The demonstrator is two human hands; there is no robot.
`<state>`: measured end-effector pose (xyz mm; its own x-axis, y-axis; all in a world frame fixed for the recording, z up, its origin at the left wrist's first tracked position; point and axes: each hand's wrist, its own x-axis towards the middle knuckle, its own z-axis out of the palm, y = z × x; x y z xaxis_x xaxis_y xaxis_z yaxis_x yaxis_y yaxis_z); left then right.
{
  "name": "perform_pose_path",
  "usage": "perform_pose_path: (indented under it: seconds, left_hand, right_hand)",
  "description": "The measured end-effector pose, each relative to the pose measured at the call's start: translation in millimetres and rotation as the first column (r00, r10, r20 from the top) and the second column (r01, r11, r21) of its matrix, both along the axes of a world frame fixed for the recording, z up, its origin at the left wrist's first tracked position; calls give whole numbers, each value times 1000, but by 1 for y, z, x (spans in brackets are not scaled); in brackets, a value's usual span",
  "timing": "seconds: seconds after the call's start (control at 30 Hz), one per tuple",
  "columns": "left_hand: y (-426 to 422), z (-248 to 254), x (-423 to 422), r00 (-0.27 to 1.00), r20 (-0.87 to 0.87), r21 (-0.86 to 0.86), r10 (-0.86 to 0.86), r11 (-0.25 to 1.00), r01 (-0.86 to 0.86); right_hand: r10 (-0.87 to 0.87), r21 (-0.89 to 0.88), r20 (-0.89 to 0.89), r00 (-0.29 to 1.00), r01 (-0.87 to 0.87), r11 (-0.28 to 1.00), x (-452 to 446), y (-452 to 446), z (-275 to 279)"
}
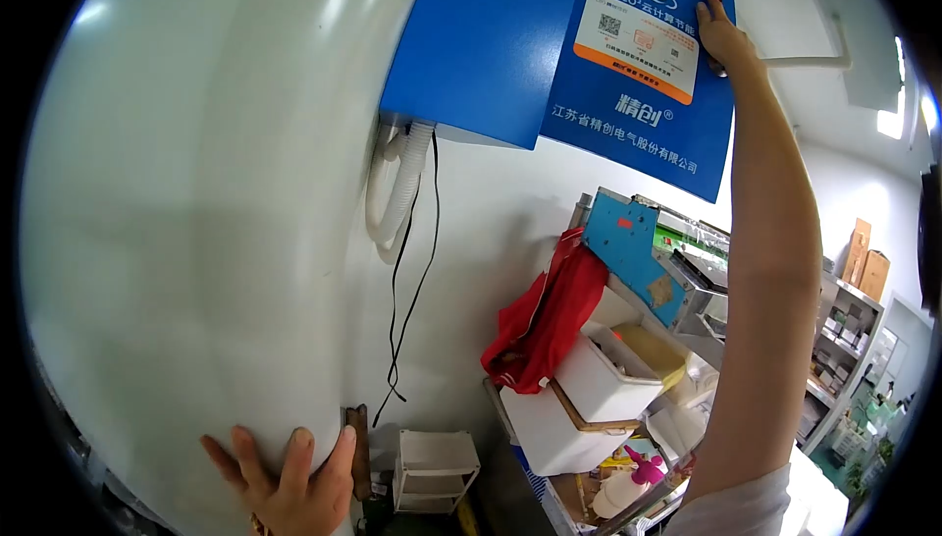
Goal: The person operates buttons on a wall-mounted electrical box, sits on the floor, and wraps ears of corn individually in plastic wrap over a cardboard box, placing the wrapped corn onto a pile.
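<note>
Blue panel (628, 143), lettered, above red cloth (549, 320); right hand (728, 40) at its upper right edge, pinching or not cannot be told; left hand (294, 487) spread against white curved surface (177, 241).

We spread our left hand (299, 492) against a smooth white panel (196, 241) and raise our right hand (726, 37) to the edge of a blue box's (481, 45) open door (638, 129). Below, a red cloth (551, 315) hangs beside white bins (603, 379); a pink-topped bottle (623, 489) stands near them.
</note>
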<state>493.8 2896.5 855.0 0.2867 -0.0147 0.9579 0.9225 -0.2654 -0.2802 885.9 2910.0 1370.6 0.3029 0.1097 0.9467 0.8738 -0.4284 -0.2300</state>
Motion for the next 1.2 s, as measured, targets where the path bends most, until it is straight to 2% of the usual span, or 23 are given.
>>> perform_pose_path:
  seconds: [0.1, 0.17, 0.27, 0.33, 0.37, 0.4, 0.47, 0.57, 0.73, 0.77, 0.8, 0.87, 0.97, 1.1, 1.17, 1.2]
  left_hand:
    - [-1, -10, 1, 1000, 13, -81, 6, 997, -5]
    - [-2, -8, 1, 1000, 26, -69, 3, 998, -1]
    - [-3, -10, 3, 999, 51, -60, 1, 998, 2]
    - [-3, -8, 3, 999, 51, -54, -12, 998, 15]
    - [-6, -6, 3, 999, 48, -64, -15, 998, 18]
    - [-7, -6, 4, 999, 52, -58, -13, 998, 16]
    - [-6, -8, 3, 998, 58, -42, -16, 999, 19]
    - [-6, -8, 3, 998, 65, -41, -28, 999, 31]
    - [-10, -9, 2, 996, 74, -50, -40, 998, 44]
    - [-10, -10, 2, 996, 73, -48, -41, 998, 45]
    - [-10, -11, 3, 997, 72, -42, -40, 998, 43]
    - [-9, -11, 2, 997, 65, -29, -35, 999, 37]
    - [-9, -11, 2, 997, 68, -33, -39, 999, 42]
    - [-9, -12, 3, 998, 68, -48, -2, 999, 5]
    - [-4, -11, 4, 998, 58, -57, 18, 998, -15]
    - [-6, -11, 4, 998, 49, -66, 29, 997, -26]
  right_hand:
    - [-2, -13, 46, 999, 3, 1000, 6, 1, 0]
    - [271, 58, -28, 962, -269, 961, 11, -5, -5]
    - [630, 185, -20, 776, -617, 765, 20, -9, -18]
    - [810, 265, 39, 585, -787, 556, 23, -16, -28]
    - [852, 278, 20, 523, -821, 498, 12, -25, -41]
    - [869, 284, 6, 494, -834, 472, 9, -30, -48]
    - [876, 314, -159, 455, -818, 482, -7, -58, -74]
    - [891, 353, -193, 410, -819, 453, 20, -41, -86]
    - [910, 352, -131, 394, -839, 415, 30, -29, -118]
    - [897, 408, -165, 411, -799, 442, 19, -34, -126]
    - [900, 453, -124, 417, -784, 426, 24, -29, -134]
    - [939, 520, -98, 330, -787, 331, 43, -17, -145]
    - [951, 541, -269, 153, -793, 281, 55, -22, -169]
    - [981, 650, -192, 13, -747, 137, 62, -6, -218]
    - [971, 565, -239, -3, -814, 136, 70, -7, -257]
    - [954, 523, -298, 43, -829, 201, 70, -14, -278]
